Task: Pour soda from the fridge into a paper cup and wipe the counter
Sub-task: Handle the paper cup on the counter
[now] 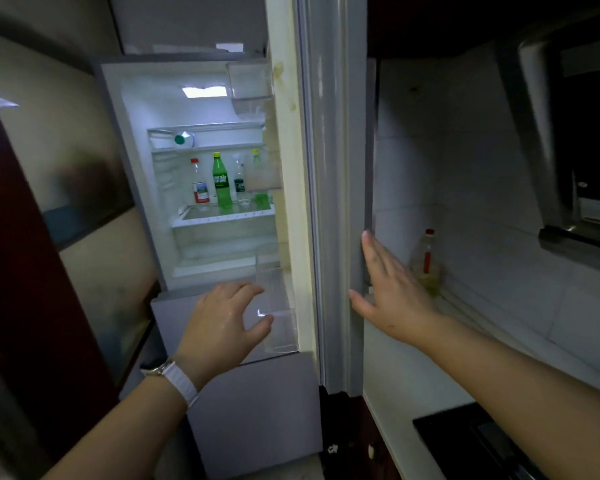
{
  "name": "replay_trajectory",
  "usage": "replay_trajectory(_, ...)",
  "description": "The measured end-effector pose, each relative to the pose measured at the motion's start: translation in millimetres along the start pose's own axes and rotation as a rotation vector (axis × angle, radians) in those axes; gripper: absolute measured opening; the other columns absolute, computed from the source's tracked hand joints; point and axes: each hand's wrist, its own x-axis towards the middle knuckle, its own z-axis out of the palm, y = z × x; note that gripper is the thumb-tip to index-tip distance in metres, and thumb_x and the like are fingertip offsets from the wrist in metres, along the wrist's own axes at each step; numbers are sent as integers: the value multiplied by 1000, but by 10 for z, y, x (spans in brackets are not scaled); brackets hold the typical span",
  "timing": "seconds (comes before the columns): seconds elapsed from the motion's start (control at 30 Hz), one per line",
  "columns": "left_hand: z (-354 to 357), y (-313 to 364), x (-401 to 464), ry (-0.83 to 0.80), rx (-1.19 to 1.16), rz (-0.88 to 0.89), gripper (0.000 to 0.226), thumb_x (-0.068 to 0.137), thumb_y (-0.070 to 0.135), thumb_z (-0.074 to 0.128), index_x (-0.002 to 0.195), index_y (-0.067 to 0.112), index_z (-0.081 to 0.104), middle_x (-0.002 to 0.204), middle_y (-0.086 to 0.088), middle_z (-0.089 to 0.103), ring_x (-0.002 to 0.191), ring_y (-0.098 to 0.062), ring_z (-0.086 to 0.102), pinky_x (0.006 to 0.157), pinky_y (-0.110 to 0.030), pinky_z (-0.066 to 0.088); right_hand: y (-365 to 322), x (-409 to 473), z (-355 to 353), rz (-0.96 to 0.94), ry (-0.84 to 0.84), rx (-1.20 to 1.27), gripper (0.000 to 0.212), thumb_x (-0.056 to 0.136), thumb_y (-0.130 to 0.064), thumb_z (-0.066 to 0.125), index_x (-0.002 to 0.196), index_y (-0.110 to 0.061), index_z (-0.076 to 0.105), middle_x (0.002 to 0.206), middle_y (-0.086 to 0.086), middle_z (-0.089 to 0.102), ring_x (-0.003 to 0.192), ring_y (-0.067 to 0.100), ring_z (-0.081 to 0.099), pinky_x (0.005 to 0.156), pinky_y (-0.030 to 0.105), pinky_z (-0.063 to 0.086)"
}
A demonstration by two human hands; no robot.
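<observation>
soda: green bottle with yellow cap (pixel 221 181) stands upright on the lit fridge shelf (pixel 222 216), between a clear bottle with red cap (pixel 199 183) on its left and a small clear bottle (pixel 239 178) on its right; a further green-tinted bottle (pixel 258 178) sits half hidden behind a door bin. which of these is the soda meant is a guess; the green one looks likeliest.

progress: fridge door (pixel 326 202) stands open, nothing taken yet. left hand (pixel 222 320) hovers low in front of the compartment, fingers spread and loose, holding nothing. right hand (pixel 392 289) lies flat against the door's outer edge, fingers extended, not gripping. all left to do: lift bottle out, pour, wipe. no paper cup or cloth in view.

surroundings: clear door bin (pixel 278 320) just beside the left hand, near the reach path. white table (pixel 413 368) to the right carries an oil bottle with red cap (pixel 426 261) in the corner and a dark cooktop (pixel 465 441). range hood (pixel 568 150) above.
</observation>
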Motion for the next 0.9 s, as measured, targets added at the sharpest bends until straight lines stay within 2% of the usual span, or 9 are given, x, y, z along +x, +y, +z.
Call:
replay_trajectory(0.07,-52,-54,-24,4,-12,-21,55,81,56,51,119,18,64,116,2,65,107,-21,59,89,-42,50,-82,28,62,-35,9,-12,92,96,-51,43,132,-35,-39,146,-14,-34,140,2,-10,113,27,0)
replay_trajectory(0.13,-99,-116,-57,10,-8,-36,56,82,55,52,122,18,62,116,1,65,107,-21,60,89,-39,50,-173,62,122,-79,25,-2,93,95,-51,46,139,-34,-34,149,-11,-31,139,2,-9,115,29,4)
replay_trajectory(0.23,-172,-229,-127,2,15,-81,56,83,51,62,131,22,54,121,4,62,111,-17,57,93,-33,46,-310,196,207,-157,71,20,101,89,-54,54,143,-38,-31,160,-4,-18,147,20,10,116,41,20)
replay_trajectory(0.3,-217,-335,-177,-13,32,-107,60,83,48,66,135,23,49,125,4,60,115,-16,55,95,-31,42,-412,356,224,-196,97,53,103,88,-56,53,138,-44,-36,158,-6,-18,147,24,11,114,39,18)
replay_trajectory(0.43,-319,-597,-237,-12,113,-131,65,81,54,61,136,20,49,125,-1,62,115,-21,56,95,-37,45,-658,699,244,-317,193,98,98,87,-53,56,143,-42,-24,157,-11,-13,145,23,12,110,37,14)
replay_trajectory(0.57,-395,-861,-248,-17,171,-126,65,81,60,48,133,22,52,128,1,59,118,-20,54,96,-38,43,-864,894,490,-385,225,107,95,85,-62,43,148,-35,-23,160,-5,-16,144,25,13,110,40,14)
replay_trajectory(0.63,-423,-1015,-215,4,190,-116,61,81,58,50,131,23,53,129,2,58,120,-20,52,96,-39,42,-989,992,635,-390,235,131,95,85,-62,43,149,-34,-22,160,-5,-16,145,24,12,111,42,16)
replay_trajectory(0.77,-481,-1395,-99,26,246,-117,58,81,56,52,130,25,54,132,1,55,121,-21,51,96,-42,41,-1296,1246,919,-457,336,198,91,84,-53,55,152,-26,0,160,6,1,144,34,18,110,56,30)
replay_trajectory(0.9,-524,-1740,0,23,291,-157,59,81,57,53,132,27,52,134,2,53,122,-21,50,97,-42,40,-1616,1510,1162,-483,347,150,91,84,-54,53,152,-26,-1,161,5,-3,146,31,11,112,55,26)
